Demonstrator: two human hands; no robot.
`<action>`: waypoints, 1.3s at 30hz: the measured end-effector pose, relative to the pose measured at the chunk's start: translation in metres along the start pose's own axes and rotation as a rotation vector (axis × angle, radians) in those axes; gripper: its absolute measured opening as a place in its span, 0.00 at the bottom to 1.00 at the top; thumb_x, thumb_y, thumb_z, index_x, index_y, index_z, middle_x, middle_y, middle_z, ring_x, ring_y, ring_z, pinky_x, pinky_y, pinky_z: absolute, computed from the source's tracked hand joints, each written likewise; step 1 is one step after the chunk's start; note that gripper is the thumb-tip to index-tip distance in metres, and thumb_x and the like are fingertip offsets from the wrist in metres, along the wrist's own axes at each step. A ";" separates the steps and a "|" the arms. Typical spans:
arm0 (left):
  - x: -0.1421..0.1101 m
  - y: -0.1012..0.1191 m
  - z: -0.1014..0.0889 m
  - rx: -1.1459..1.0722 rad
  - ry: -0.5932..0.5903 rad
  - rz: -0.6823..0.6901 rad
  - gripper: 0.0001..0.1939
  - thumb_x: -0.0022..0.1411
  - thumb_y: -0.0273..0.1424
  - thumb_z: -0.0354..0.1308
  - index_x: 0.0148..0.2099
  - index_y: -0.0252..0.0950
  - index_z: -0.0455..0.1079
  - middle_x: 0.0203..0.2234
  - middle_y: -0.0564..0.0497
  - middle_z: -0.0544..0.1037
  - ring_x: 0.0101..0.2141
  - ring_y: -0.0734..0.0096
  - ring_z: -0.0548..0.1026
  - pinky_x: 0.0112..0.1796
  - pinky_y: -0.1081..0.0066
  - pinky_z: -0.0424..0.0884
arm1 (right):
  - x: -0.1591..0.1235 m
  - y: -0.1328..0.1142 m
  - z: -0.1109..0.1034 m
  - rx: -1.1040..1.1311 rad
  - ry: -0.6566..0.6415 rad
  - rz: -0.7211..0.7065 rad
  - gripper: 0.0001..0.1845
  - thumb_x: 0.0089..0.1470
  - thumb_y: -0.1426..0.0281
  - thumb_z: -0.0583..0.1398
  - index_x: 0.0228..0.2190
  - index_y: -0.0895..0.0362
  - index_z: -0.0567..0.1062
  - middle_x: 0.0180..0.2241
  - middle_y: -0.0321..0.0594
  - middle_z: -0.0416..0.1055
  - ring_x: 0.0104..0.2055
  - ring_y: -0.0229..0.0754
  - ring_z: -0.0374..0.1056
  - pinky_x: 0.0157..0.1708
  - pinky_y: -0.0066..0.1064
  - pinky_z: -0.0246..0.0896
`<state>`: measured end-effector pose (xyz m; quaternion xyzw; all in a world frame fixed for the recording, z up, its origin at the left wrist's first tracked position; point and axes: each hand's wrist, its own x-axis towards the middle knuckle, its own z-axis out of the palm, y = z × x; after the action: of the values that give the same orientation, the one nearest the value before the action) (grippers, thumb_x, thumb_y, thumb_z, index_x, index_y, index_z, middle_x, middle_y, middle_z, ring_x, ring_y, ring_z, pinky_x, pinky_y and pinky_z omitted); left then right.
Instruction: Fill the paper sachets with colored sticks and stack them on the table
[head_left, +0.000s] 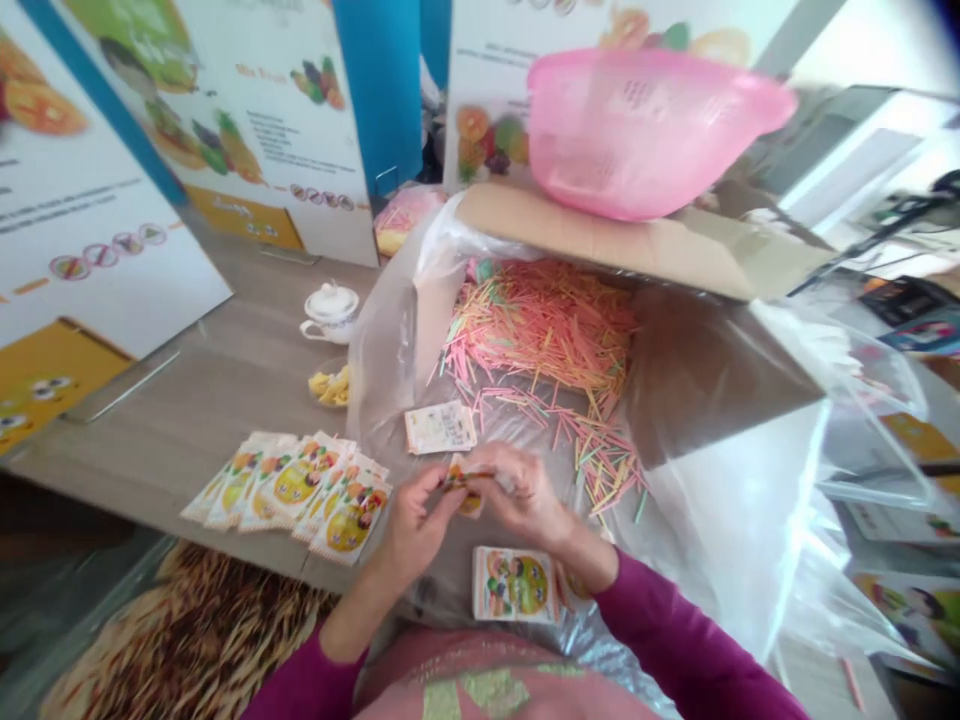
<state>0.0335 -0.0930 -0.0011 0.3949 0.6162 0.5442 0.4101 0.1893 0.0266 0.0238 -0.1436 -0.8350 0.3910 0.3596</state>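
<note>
so far, you have a fanned row of printed packets (300, 490) laid out on the wooden table (187, 420), with one more packet (514, 585) on the plastic liner (390, 370) just below your hands. a paper slip (441, 427) lies on the liner nearer the sticks. your left hand (416, 525) and right hand (525, 495) are close together, fingers curled, pinching a small folded packet (465, 485) between them; your fingers hide most of it. the heap of pink, yellow and green sticks (540, 320) fills the far part of the cardboard box (600, 235), with loose sticks strewn toward you. on this showing, a modest count of packets is out and the bulk of the sticks remains in the box. a pink plastic basket (645, 130) sits on the box flap beyond the heap.
</note>
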 end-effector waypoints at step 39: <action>-0.032 0.028 -0.042 0.430 0.199 0.703 0.07 0.70 0.25 0.67 0.47 0.40 0.83 0.33 0.51 0.86 0.35 0.68 0.81 0.42 0.69 0.79 | -0.007 -0.015 0.001 0.160 -0.138 0.010 0.18 0.65 0.69 0.69 0.55 0.53 0.82 0.38 0.41 0.81 0.32 0.39 0.73 0.35 0.29 0.72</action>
<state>0.0067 -0.1342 0.0326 0.6033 0.5799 0.5456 0.0465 0.1945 0.0128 0.0309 -0.0913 -0.8231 0.4673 0.3096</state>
